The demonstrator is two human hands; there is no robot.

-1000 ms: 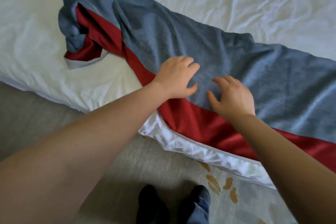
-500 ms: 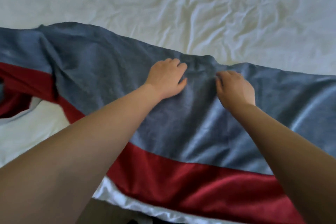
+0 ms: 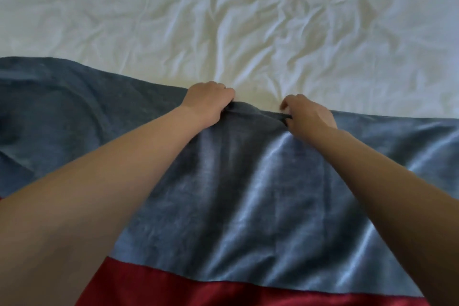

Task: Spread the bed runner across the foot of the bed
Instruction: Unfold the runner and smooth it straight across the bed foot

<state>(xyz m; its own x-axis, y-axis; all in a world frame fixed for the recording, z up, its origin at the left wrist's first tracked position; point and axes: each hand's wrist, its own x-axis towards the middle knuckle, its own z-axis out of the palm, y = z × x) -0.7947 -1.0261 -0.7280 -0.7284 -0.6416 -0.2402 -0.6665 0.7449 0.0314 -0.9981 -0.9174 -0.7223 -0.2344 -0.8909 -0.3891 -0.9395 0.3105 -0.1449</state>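
Bed runner (image 3: 248,194): grey-blue plush with a red band (image 3: 223,290) along its near side. It lay flat on the near part of the white sheet (image 3: 223,20) and ran off frame both left and right. Its far edge crossed the sheet at a slant, further up the sheet on the left than on the right.

Left hand (image 3: 208,104): on the runner's far edge, right where it met bare sheet. Fingers were curled down over the hem and gripping the fabric.

Right hand (image 3: 308,117): just beside it on the same hem, a short gap apart. Thumb and fingers were pinching the edge, with one finger lifted off over bare sheet. That part was slightly blurred, so the exact finger placement was unclear.

Between the two hands the hem was bunched into a small raised ridge. Soft folds fanned from it across the runner, away from the bare sheet. The pile caught light on the right half and looked darker and matte on the left.

The sheet beyond the hem was bare and heavily creased, with nothing resting on it.

Obstructions: left forearm (image 3: 99,194) covered the near-left part of the runner and part of the red band. Right forearm (image 3: 385,194) covered the near-right part. The sheet's near edge was hidden under the runner.
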